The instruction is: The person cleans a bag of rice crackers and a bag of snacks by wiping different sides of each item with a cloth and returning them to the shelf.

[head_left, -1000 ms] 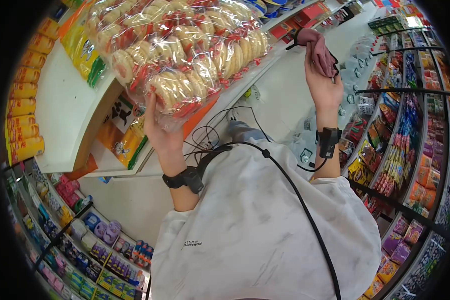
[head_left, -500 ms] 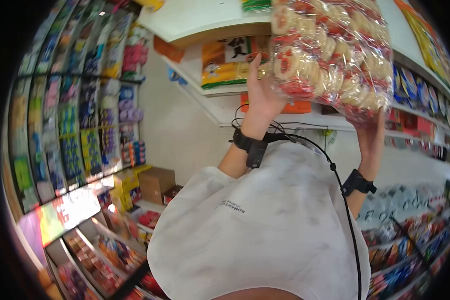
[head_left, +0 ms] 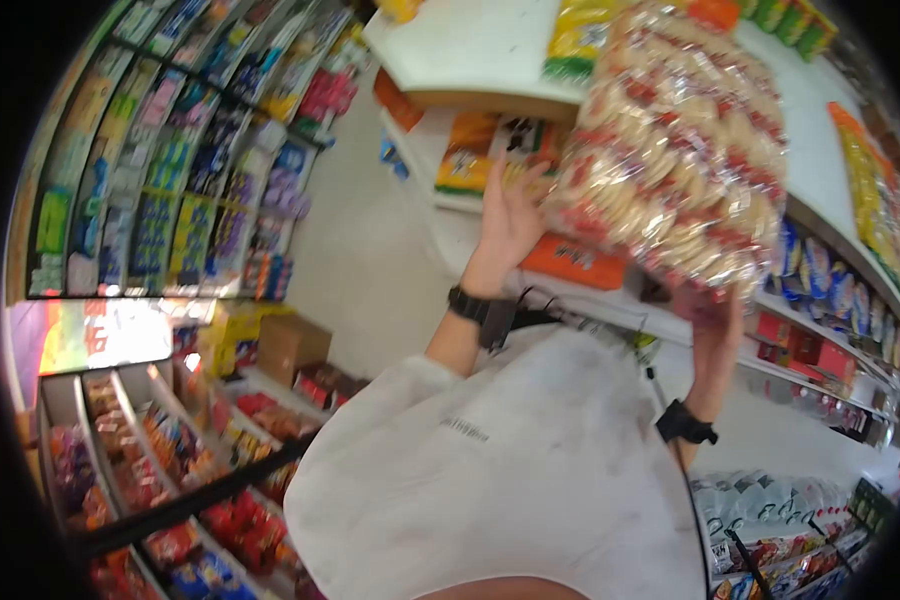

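A large clear plastic bag [head_left: 675, 160] packed with rows of pale round biscuits and red pieces stands tilted over the white shelf. My right hand [head_left: 712, 325] grips its lower corner from beneath, with part of the fingers hidden by the bag. At the bag's left edge is my left hand [head_left: 512, 222], its fingers spread apart and the thumb pointing up. Just behind those fingers lies a yellow and orange packet [head_left: 465, 160] on a lower shelf. An orange packet [head_left: 575, 262] sits below the bag, between my two hands.
The white shelf [head_left: 460, 50] has a corner jutting toward the left. Yellow packets [head_left: 578, 35] stand behind the bag, and more yellow bags [head_left: 860, 190] line the right. Shelves of small goods [head_left: 170, 170] fill the left wall. Snack bins [head_left: 130, 440] are lower left, large bottles [head_left: 770, 495] lower right.
The bag now appears lower in view and shows more of its upper part. My left hand's fingers have spread away from its side. The view has shifted and turned.
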`<state>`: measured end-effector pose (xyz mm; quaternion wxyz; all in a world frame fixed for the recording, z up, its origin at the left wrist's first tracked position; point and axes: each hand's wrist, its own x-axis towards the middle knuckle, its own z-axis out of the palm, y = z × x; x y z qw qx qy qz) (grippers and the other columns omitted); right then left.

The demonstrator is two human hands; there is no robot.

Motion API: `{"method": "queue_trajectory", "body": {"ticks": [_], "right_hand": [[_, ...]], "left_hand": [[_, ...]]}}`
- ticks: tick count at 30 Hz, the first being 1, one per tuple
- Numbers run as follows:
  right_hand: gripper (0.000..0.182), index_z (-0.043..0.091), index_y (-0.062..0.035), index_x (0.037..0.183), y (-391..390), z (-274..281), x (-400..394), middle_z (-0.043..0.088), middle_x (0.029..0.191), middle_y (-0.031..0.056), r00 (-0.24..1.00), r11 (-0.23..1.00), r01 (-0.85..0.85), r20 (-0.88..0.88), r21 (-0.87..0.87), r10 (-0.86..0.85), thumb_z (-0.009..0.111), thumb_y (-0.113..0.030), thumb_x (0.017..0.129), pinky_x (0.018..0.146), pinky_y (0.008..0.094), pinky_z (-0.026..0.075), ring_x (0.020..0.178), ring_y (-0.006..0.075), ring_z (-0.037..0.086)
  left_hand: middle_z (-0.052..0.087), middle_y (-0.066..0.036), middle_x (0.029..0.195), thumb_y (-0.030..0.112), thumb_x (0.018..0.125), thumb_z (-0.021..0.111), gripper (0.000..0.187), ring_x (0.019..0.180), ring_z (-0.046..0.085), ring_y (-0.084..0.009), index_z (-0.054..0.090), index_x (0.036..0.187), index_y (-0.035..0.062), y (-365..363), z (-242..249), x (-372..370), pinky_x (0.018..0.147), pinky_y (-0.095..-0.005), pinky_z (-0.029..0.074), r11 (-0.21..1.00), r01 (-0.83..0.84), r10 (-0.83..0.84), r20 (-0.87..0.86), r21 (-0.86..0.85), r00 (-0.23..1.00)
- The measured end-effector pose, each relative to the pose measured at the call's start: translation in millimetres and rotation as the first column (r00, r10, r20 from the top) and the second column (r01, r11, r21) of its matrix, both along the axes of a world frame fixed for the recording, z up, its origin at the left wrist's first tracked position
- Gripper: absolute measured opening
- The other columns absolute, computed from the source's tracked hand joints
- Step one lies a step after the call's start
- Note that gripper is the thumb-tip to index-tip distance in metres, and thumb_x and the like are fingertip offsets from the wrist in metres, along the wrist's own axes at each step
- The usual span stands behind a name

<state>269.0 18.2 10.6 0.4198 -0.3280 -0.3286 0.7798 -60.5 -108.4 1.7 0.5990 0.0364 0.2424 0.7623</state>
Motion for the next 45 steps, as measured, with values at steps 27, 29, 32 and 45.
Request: {"method": "queue_trajectory", "body": {"ticks": [27, 29, 32, 45], "right_hand": [[0.04, 0.06, 0.0041, 0.123, -57, 48, -32, 0.066, 0.112, 0.007, 0.729, 0.831, 0.284, 0.456, 0.477, -0.511, 0.062, -0.029, 0.1, 0.09, 0.0286, 0.047, 0.099, 0.0128, 0.06], [0.041, 0.06, 0.0039, 0.125, -47, 49, -24, 0.066, 0.115, 0.0069, 0.773, 0.835, 0.322, 0.385, 0.446, -0.504, 0.061, -0.029, 0.101, 0.091, 0.0291, 0.046, 0.102, 0.0129, 0.06], [0.041, 0.059, 0.0037, 0.126, -27, 49, -9, 0.065, 0.118, 0.007, 0.777, 0.823, 0.361, 0.346, 0.438, -0.525, 0.06, -0.029, 0.101, 0.093, 0.0298, 0.045, 0.104, 0.0132, 0.059], [0.047, 0.058, 0.0059, 0.128, 107, 50, 114, 0.064, 0.122, 0.0098, 0.634, 0.674, 0.483, 0.309, 0.559, -0.709, 0.065, -0.029, 0.098, 0.096, 0.0295, 0.045, 0.107, 0.0156, 0.059]], "left_hand": [[0.041, -0.011, 0.149, 0.001, 0.087, 0.07, 0.081, 0.131, 0.046, -0.0187, 0.025, 0.155, 0.0024, 53, 32, 10, 0.11, -0.0333, 0.038, 0.975, 0.204, -0.109, -0.61, 0.088, 0.785], [0.042, -0.011, 0.149, 0.001, 0.087, 0.069, 0.079, 0.131, 0.046, -0.0191, 0.027, 0.154, 0.0012, 55, 53, 19, 0.112, -0.0342, 0.036, 0.975, 0.2, -0.086, -0.657, 0.1, 0.749], [0.042, -0.012, 0.149, 0.002, 0.089, 0.067, 0.077, 0.131, 0.047, -0.0194, 0.027, 0.154, 0.0005, 74, 62, 39, 0.111, -0.034, 0.037, 0.966, 0.186, -0.018, -0.669, 0.18, 0.743], [0.054, -0.013, 0.138, 0.022, 0.091, 0.072, 0.078, 0.122, 0.054, -0.0169, 0.029, 0.151, -0.0054, 212, 111, 158, 0.104, -0.0304, 0.043, 0.956, 0.279, -0.108, -0.764, 0.097, 0.636]]}}
